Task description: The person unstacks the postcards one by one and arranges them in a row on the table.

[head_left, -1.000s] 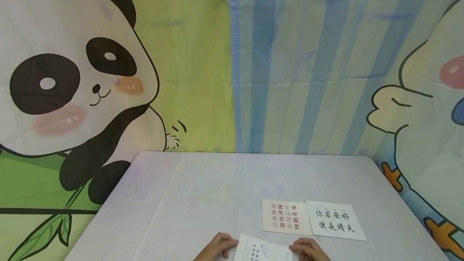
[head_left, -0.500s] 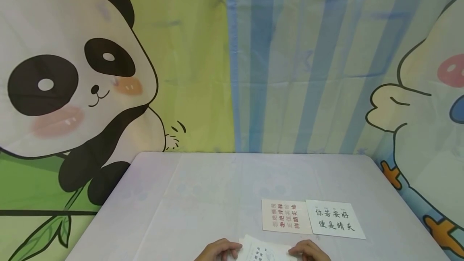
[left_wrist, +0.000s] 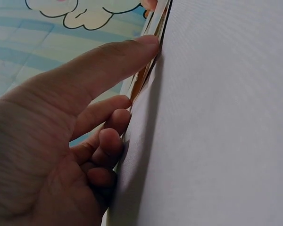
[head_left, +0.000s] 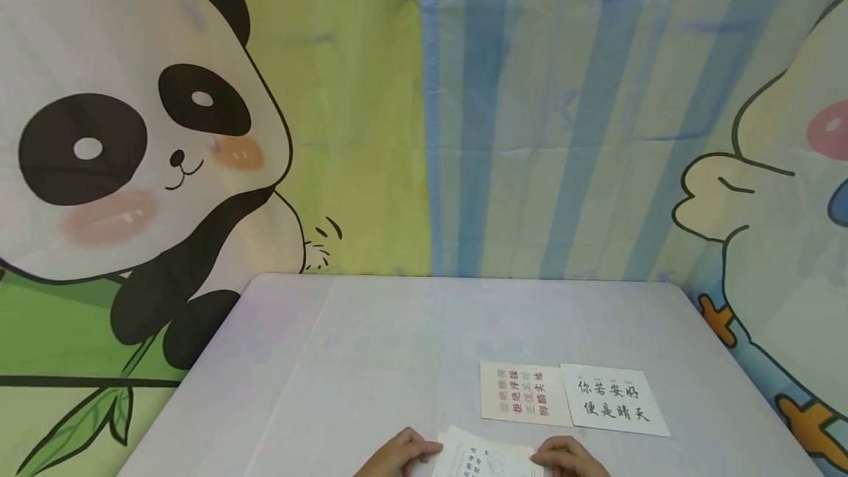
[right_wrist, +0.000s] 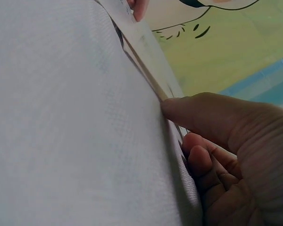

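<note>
At the bottom edge of the head view, my left hand (head_left: 399, 453) and right hand (head_left: 570, 455) hold a small stack of white paper cards (head_left: 506, 455) by its two sides. Dark printed characters and a faint drawing mark the top card, whose lower part is cut off by the frame. In the left wrist view, the thumb of the left hand (left_wrist: 61, 117) presses the edge of the layered cards (left_wrist: 142, 77), other fingers curled beside it. The right wrist view has the right hand (right_wrist: 231, 146) with its thumb on the opposite edge of the cards (right_wrist: 148, 56).
Beyond the hands, a card with red characters (head_left: 526, 394) lies on the pale tabletop (head_left: 344, 366). A white card with black characters (head_left: 616, 400) overlaps or touches its right side. Printed cartoon curtains (head_left: 358, 131) stand behind the table.
The top card in my hands has slid a little to the right, with another sheet's edge showing on its left. My left hand has shifted slightly right; both cards on the table stay put.
</note>
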### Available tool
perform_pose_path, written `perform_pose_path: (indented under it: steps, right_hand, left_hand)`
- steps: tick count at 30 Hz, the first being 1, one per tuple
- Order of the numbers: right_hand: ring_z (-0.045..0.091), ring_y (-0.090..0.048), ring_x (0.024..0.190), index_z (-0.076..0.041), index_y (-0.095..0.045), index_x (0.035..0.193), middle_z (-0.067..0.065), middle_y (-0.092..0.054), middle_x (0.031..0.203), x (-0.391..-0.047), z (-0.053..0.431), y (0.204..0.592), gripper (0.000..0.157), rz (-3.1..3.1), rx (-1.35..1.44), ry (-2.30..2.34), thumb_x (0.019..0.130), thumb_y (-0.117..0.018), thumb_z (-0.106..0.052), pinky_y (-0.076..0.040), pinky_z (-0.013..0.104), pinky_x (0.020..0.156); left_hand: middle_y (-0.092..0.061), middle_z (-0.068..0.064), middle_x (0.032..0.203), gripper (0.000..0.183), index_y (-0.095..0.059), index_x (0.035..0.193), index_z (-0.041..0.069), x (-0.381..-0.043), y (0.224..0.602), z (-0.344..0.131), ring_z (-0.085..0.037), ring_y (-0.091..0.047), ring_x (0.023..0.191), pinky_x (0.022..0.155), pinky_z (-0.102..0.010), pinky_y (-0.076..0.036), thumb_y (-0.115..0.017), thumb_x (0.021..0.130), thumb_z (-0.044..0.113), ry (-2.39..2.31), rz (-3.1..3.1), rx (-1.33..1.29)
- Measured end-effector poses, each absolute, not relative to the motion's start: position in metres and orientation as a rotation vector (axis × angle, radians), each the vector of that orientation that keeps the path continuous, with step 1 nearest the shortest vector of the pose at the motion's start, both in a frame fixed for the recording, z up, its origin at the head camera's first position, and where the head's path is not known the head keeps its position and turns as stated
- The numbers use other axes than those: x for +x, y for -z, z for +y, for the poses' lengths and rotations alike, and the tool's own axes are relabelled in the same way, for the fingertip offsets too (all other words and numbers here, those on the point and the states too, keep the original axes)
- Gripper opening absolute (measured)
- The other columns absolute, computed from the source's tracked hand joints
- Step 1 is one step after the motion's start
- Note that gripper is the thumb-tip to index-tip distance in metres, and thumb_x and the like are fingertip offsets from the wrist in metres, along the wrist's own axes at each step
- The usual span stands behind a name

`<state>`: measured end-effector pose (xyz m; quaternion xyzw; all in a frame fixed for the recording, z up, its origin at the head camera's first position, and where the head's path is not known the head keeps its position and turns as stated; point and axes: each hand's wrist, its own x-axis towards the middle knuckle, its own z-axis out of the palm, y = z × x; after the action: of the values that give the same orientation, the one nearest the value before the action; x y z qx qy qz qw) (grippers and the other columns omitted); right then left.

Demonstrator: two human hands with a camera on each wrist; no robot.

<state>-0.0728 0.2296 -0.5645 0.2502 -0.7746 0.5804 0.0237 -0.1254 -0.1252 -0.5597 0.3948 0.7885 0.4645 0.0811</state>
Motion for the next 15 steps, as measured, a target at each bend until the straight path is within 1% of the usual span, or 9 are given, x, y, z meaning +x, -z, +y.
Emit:
perform_pose_path:
  steps: [5, 10, 15]
  right_hand:
    - [0.009, -0.053, 0.076, 0.001, -0.069, 0.11, -0.013, -0.053, 0.109, -0.0732, 0.2297, 0.5639, 0.025, -2.401, 0.764, -1.805, 0.086, -0.068, 0.004, -0.047, 0.022, 0.062]
    - [0.009, -0.053, 0.075, 0.0, -0.069, 0.111, -0.016, -0.053, 0.108, -0.0732, 0.2292, 0.5599, 0.023, -2.445, 0.717, -1.854, 0.088, -0.067, 0.001, -0.047, 0.021, 0.062]
    - [0.01, -0.053, 0.069, -0.004, -0.067, 0.116, -0.015, -0.054, 0.107, -0.0713, 0.2276, 0.5605, 0.031, -2.419, 0.702, -1.842, 0.086, -0.069, 0.001, -0.047, 0.023, 0.057]
  left_hand:
    - [-0.05, 0.002, 0.097, 0.053, -0.059, 0.127, -0.002, -0.1263, 0.5621, -0.1258, 0.013, -0.037, 0.078, 0.066, -0.013, -0.045, -0.079, 0.082, 0.017, -1.417, 2.364, 1.243]
    - [-0.052, -0.001, 0.102, 0.054, -0.056, 0.13, -0.001, -0.1223, 0.5619, -0.1271, 0.009, -0.043, 0.081, 0.07, -0.017, -0.048, -0.077, 0.084, 0.017, -1.552, 2.279, 1.178]
    - [-0.056, -0.004, 0.107, 0.06, -0.052, 0.132, -0.007, -0.1185, 0.5552, -0.1269, 0.004, -0.05, 0.084, 0.074, -0.02, -0.049, -0.078, 0.083, 0.015, -1.61, 2.217, 1.086]
